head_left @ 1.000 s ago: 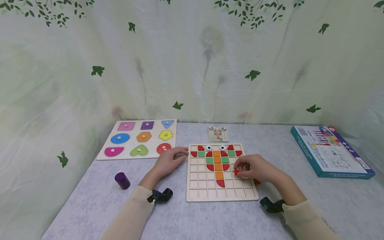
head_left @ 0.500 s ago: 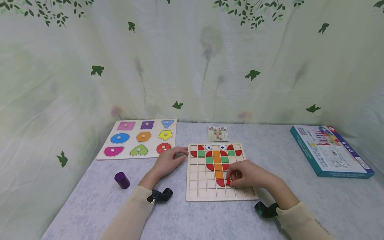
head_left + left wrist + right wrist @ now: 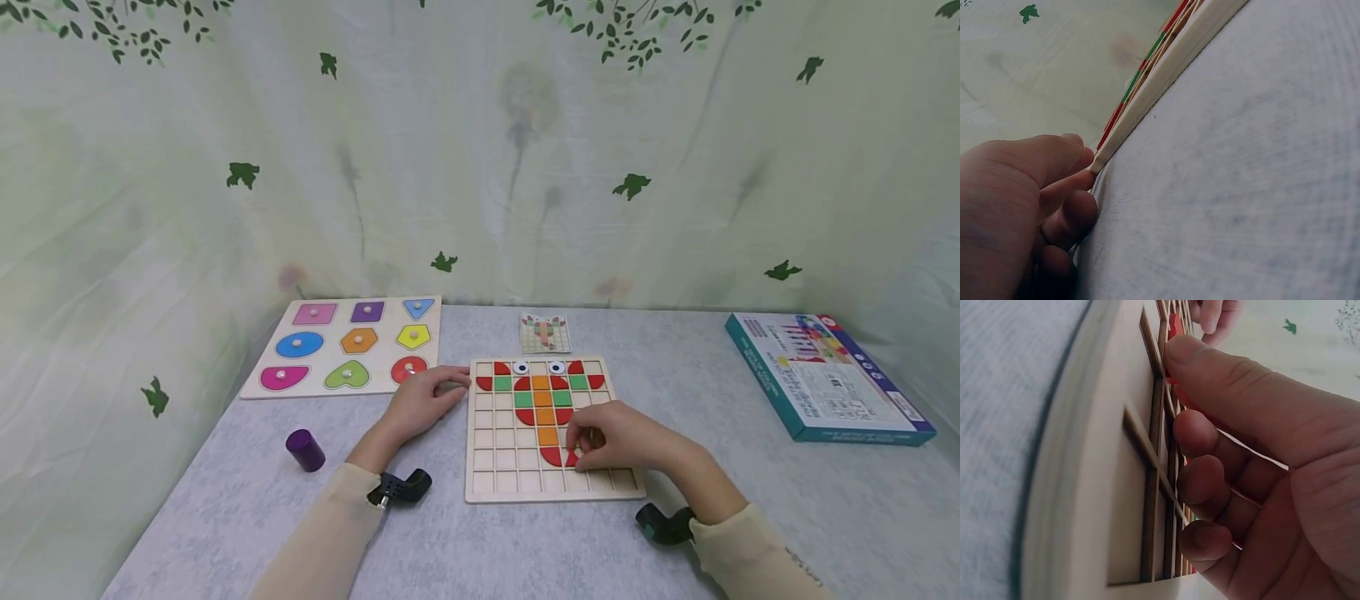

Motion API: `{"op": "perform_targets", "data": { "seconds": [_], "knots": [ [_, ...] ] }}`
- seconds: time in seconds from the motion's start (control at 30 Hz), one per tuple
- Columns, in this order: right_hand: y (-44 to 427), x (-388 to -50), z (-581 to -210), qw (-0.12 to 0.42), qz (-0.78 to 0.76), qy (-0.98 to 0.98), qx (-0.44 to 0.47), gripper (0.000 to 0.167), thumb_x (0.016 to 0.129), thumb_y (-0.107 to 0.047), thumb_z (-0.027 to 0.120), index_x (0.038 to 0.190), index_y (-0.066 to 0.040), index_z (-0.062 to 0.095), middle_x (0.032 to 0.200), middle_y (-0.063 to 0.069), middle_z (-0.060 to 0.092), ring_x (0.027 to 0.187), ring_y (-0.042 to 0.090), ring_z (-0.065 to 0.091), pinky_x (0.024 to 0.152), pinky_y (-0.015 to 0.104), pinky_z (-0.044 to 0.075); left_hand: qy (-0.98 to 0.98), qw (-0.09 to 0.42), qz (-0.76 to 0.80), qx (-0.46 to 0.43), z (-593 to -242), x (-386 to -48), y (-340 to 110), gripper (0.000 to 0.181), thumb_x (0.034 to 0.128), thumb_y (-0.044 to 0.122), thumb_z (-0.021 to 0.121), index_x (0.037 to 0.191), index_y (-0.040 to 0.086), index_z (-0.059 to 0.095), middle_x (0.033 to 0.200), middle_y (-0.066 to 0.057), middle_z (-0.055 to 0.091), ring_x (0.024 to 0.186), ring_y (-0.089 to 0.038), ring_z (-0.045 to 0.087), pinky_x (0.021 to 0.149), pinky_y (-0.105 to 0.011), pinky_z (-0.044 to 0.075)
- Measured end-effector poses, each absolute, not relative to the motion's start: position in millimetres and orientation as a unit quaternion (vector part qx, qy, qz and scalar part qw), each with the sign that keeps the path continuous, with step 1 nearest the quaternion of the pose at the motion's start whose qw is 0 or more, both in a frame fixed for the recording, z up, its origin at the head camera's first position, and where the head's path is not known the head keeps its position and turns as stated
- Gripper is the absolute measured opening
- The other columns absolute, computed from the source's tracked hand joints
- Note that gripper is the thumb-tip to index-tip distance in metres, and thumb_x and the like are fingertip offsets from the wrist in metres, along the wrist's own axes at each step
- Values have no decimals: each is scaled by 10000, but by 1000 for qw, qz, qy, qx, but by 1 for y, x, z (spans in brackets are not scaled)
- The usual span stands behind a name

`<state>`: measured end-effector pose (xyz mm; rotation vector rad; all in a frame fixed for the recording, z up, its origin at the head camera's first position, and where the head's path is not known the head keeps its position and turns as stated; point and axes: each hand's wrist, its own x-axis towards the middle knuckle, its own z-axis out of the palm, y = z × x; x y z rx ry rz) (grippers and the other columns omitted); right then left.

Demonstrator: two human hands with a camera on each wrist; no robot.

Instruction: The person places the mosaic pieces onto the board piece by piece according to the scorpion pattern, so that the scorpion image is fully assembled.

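Note:
A wooden grid board (image 3: 502,483) lies flat, holding red, green and orange pieces and two eye pieces in its upper and middle cells. Thumb and fingers of my right hand (image 3: 628,435) pinch a red piece (image 3: 572,459) in a lower cell, beside a red quarter-round piece (image 3: 551,457) under the orange column. Most of the pinched piece is hidden behind the fingertips. My left hand (image 3: 423,402) rests at the board's upper left edge, its fingertips touching the rim. In the left wrist view the left hand's fingers (image 3: 1063,156) are loosely bent against the board's corner.
A small picture card (image 3: 546,335) lies behind the grid board. On the left are a knob puzzle board (image 3: 382,358) of coloured shapes and a purple cylinder (image 3: 305,451). A flat teal-edged box (image 3: 840,383) lies far right. Cloth hangs behind the table.
My right hand has moved left and toward me, carrying the red piece to the cell beside the lowest red quarter-round. In the last half second it hardly moves. My left hand stays put.

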<state>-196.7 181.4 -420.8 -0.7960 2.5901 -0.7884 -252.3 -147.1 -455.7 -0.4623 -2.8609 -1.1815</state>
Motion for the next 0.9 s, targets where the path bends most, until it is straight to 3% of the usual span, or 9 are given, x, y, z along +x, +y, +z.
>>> {"op": "perform_targets", "data": {
  "seconds": [0.27, 0.5, 0.73, 0.9],
  "knots": [
    [182, -197, -421, 171, -282, 903, -275, 149, 818, -261, 828, 874, -252, 690, 722, -92, 577, 694, 83, 550, 640, 206, 473, -915, 9, -375, -149, -457, -253, -147, 174, 947, 260, 679, 1105, 245, 750, 1351, 72, 661, 1051, -139, 641, 813, -304, 488],
    [182, -197, -418, 184, -293, 899, -267, 64, 869, -248, 779, 924, -256, 747, 751, -106, 621, 732, 91, 574, 673, 202, 489, -915, 9, -375, -147, -456, -252, -147, 171, 945, 255, 681, 1101, 243, 749, 1347, 75, 663, 852, -145, 582, 742, -293, 458],
    [183, -197, -417, 185, -293, 901, -260, 56, 903, -207, 735, 922, -258, 750, 773, -112, 639, 754, 99, 579, 693, 208, 496, -915, 6, -377, -143, -456, -252, -146, 180, 945, 258, 680, 1111, 246, 747, 1352, 80, 659, 1203, -169, 631, 939, -409, 522],
    [187, -199, -416, 177, -298, 904, -249, 25, 905, -229, 736, 916, -252, 730, 824, -103, 651, 788, 120, 578, 709, 221, 501, -914, 5, -379, -144, -456, -252, -146, 183, 943, 255, 683, 1114, 247, 747, 1355, 77, 657, 1243, -176, 617, 960, -432, 520]
  ]
}}
